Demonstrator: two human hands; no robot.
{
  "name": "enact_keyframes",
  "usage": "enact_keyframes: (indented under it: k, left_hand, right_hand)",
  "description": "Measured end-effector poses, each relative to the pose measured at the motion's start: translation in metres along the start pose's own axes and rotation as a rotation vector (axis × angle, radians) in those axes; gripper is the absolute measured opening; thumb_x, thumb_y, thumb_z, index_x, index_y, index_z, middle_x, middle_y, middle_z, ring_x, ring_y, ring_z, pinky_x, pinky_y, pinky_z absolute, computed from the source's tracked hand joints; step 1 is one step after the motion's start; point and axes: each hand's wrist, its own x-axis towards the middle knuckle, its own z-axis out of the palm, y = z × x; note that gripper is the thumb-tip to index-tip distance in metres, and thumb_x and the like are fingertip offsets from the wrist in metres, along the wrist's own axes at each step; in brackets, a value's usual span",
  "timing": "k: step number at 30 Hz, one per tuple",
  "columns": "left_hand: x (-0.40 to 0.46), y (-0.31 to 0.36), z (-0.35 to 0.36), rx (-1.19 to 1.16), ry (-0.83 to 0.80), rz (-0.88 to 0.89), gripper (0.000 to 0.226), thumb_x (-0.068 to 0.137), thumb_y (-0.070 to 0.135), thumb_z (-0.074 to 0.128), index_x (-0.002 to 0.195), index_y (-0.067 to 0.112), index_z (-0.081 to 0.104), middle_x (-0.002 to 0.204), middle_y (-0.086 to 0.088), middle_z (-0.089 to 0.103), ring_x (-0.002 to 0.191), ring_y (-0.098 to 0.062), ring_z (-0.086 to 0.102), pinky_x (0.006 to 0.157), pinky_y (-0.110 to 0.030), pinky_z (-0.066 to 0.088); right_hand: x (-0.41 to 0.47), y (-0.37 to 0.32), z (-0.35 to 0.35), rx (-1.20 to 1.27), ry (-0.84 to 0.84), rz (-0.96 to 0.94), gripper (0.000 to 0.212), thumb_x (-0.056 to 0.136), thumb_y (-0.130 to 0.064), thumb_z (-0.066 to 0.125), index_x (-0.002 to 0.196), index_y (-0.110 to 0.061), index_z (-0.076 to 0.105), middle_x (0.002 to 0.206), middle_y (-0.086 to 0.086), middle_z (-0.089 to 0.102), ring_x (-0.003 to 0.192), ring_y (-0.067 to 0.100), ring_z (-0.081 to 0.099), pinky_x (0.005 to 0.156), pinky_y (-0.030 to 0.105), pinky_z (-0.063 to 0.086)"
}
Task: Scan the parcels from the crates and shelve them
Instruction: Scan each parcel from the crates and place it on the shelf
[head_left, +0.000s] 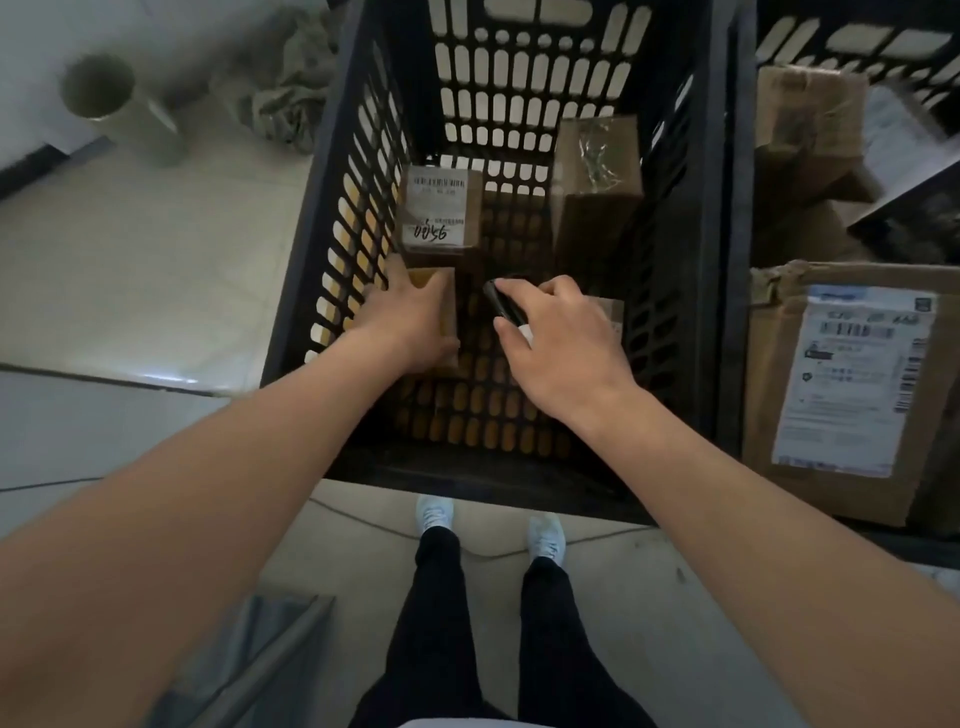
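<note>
Pale floor tiles (156, 260) fill the left of my head view, with a dark seam running across below them. On the far left floor I see a grey-green tube (122, 106) lying on its side and a crumpled cloth (288, 85) just beside the crate. Straight ahead stands a black slotted crate (519, 67), deep and perforated on walls and bottom.

Inside it, my left hand (410, 317) grips a small brown parcel (444, 304) near the left wall, thumb curled round its near right corner. My right hand (558, 345) is curled round a dark handheld device (501, 304), which I take for the scanner, above the crate bottom. Farther in lies a labelled parcel (441, 210) with handwritten digits, and to its right a taller taped box (597, 182) leans against the far wall.

On the right, a second crate (852, 44) holds a large carton (841, 384) with a shipping label, with more cartons (810, 130) behind it. Below, I see dark trousers and white shoes (436, 512) on the floor.
</note>
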Motion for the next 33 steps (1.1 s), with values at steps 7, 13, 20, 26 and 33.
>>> enact_keyframes:
  k: [7,13,20,26,33]
  left_hand:
    - [0.007,0.01,0.008,-0.148,-0.003,-0.079,0.107,0.082,0.044,0.085,0.16,0.046,0.012,0.167,-0.018,-0.005,0.14,-0.052,0.041,0.11,-0.057,0.049]
    - [-0.002,0.006,-0.012,-0.424,-0.016,-0.047,0.099,0.076,0.044,0.084,0.153,0.062,0.025,0.153,-0.012,0.04,0.123,-0.034,0.056,0.093,-0.048,0.061]
    - [-0.042,0.004,-0.037,-0.784,-0.088,0.103,0.108,0.083,0.011,0.082,0.151,0.07,0.021,0.162,-0.009,0.035,0.12,-0.024,0.064,0.086,-0.039,0.064]
    - [-0.094,0.011,-0.062,-0.861,0.004,0.198,0.107,0.092,0.0,0.072,0.153,0.069,0.018,0.156,-0.003,0.036,0.123,-0.028,0.061,0.08,-0.04,0.066]
    - [-0.138,0.012,-0.08,-0.864,0.159,0.312,0.107,0.09,-0.006,0.071,0.15,0.07,0.025,0.157,-0.007,0.03,0.127,-0.036,0.055,0.085,-0.051,0.065]
  right_hand:
    - [-0.002,0.009,0.0,0.082,-0.021,0.064,0.048,0.111,-0.046,0.048,0.158,-0.041,0.043,0.149,0.007,0.05,0.133,0.036,0.053,0.104,0.054,0.054]
    - [-0.016,0.014,-0.008,0.211,-0.045,0.119,0.051,0.111,-0.048,0.044,0.161,-0.046,0.035,0.155,0.013,0.045,0.142,0.038,0.046,0.112,0.052,0.049]
    - [-0.038,0.016,-0.032,0.261,-0.067,0.053,0.052,0.11,-0.047,0.044,0.161,-0.045,0.037,0.152,0.007,0.058,0.145,0.033,0.046,0.12,0.055,0.041]
    - [-0.069,0.006,-0.06,0.25,-0.052,-0.071,0.05,0.11,-0.043,0.047,0.16,-0.04,0.041,0.146,-0.001,0.064,0.137,0.029,0.054,0.117,0.055,0.044]
    - [-0.098,-0.005,-0.09,0.229,-0.061,-0.198,0.048,0.11,-0.042,0.052,0.157,-0.038,0.047,0.131,-0.003,0.07,0.114,0.02,0.066,0.107,0.049,0.053]
